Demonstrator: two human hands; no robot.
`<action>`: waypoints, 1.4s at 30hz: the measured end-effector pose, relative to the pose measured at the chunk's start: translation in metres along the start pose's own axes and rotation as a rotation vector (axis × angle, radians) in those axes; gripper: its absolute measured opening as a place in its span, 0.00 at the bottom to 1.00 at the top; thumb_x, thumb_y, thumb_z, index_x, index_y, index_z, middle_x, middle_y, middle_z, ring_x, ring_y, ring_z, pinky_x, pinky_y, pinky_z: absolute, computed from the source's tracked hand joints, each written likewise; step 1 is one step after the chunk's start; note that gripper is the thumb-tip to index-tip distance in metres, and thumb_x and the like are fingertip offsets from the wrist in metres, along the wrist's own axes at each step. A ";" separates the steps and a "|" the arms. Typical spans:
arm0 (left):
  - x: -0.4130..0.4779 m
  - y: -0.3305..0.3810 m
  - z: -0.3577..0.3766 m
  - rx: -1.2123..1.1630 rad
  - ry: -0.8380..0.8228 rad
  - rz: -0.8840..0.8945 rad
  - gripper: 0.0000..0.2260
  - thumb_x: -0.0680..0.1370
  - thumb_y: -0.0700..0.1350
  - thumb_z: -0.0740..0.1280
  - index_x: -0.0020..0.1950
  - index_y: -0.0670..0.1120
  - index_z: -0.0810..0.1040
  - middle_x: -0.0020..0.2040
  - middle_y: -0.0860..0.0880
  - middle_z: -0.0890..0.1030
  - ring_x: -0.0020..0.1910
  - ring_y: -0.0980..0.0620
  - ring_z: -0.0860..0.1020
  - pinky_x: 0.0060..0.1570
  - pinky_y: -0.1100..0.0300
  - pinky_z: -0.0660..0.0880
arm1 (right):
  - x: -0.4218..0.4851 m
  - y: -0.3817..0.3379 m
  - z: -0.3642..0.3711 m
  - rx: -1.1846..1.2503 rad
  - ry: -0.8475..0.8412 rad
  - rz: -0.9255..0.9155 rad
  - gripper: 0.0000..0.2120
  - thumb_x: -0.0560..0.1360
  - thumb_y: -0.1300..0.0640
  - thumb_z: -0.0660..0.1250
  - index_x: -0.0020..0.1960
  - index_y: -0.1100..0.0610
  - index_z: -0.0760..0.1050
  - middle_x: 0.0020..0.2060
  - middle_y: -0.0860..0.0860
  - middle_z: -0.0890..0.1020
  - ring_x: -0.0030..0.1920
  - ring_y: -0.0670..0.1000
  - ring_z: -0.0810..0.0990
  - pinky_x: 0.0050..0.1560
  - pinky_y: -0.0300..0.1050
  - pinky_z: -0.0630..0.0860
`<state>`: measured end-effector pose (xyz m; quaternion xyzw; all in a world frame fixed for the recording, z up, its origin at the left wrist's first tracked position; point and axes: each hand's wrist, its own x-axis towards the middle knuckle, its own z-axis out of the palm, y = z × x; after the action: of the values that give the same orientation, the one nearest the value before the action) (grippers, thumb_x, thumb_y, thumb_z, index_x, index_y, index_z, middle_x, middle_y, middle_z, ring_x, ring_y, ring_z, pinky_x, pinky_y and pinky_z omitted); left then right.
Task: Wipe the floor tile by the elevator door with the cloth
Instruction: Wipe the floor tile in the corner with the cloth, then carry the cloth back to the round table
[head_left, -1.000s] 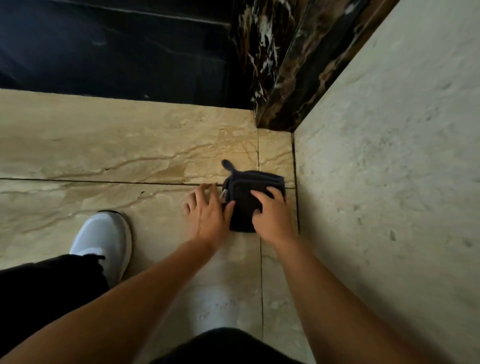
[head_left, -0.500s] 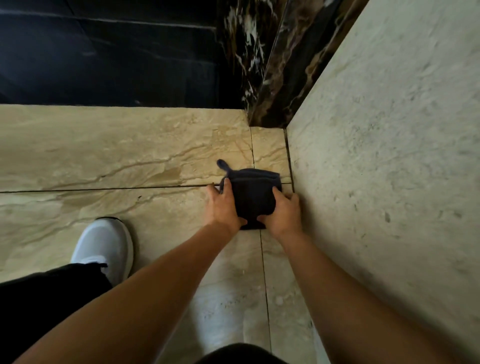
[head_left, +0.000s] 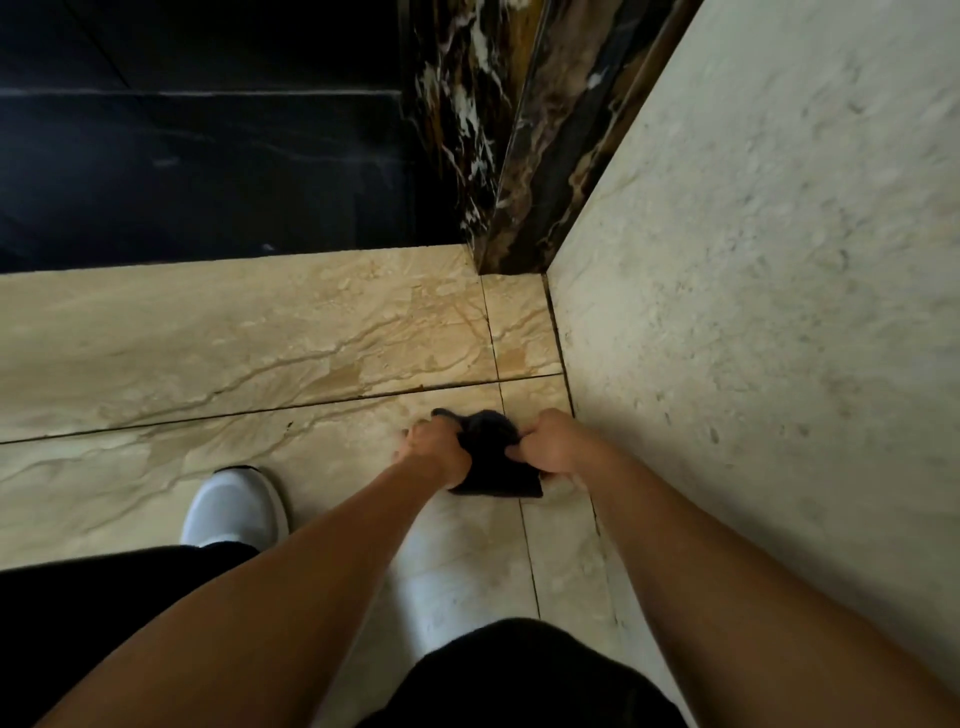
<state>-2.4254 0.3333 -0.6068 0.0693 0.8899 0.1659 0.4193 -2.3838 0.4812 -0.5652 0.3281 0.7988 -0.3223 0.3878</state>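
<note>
A small dark cloth (head_left: 493, 462) is bunched between both of my hands, its lower edge hanging close over the beige marbled floor tile (head_left: 291, 452). My left hand (head_left: 436, 449) grips the cloth's left side with closed fingers. Gripping its right side is my right hand (head_left: 553, 444), close to the wall. The dark elevator door (head_left: 197, 156) fills the top left, beyond another row of tiles. Most of the cloth's top is hidden by my fingers.
A pale stone wall (head_left: 753, 312) rises on the right, meeting a dark veined marble door frame (head_left: 498, 156). My white shoe (head_left: 234, 509) rests on the tile at left, black trouser legs (head_left: 519, 675) at the bottom. Grout lines cross the floor.
Both hands went from resting flat on the spread cloth to closing on its sides and bunching it up, pulling it back toward me, away from the door.
</note>
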 end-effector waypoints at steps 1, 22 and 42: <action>-0.008 -0.001 -0.004 -0.041 -0.026 0.014 0.18 0.76 0.42 0.62 0.66 0.48 0.76 0.61 0.40 0.79 0.61 0.40 0.76 0.59 0.51 0.75 | -0.009 0.000 -0.003 0.080 -0.028 0.017 0.16 0.74 0.54 0.69 0.59 0.62 0.78 0.51 0.59 0.83 0.50 0.58 0.82 0.49 0.51 0.81; -0.505 0.020 -0.200 -0.490 0.342 -0.047 0.11 0.76 0.41 0.64 0.58 0.44 0.78 0.52 0.39 0.84 0.52 0.38 0.80 0.42 0.58 0.69 | -0.522 -0.086 -0.028 0.099 0.316 -0.228 0.15 0.75 0.57 0.67 0.60 0.58 0.79 0.55 0.59 0.83 0.56 0.59 0.80 0.50 0.38 0.67; -0.957 -0.074 -0.239 -0.296 0.010 0.368 0.06 0.73 0.41 0.65 0.48 0.51 0.74 0.46 0.47 0.80 0.47 0.42 0.78 0.40 0.58 0.72 | -1.017 -0.048 0.155 0.450 0.768 -0.032 0.14 0.71 0.57 0.69 0.57 0.55 0.81 0.51 0.59 0.85 0.53 0.61 0.80 0.52 0.45 0.74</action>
<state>-1.9966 -0.0435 0.2010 0.1672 0.8304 0.3684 0.3832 -1.8659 0.0557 0.2161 0.4877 0.7999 -0.3490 -0.0232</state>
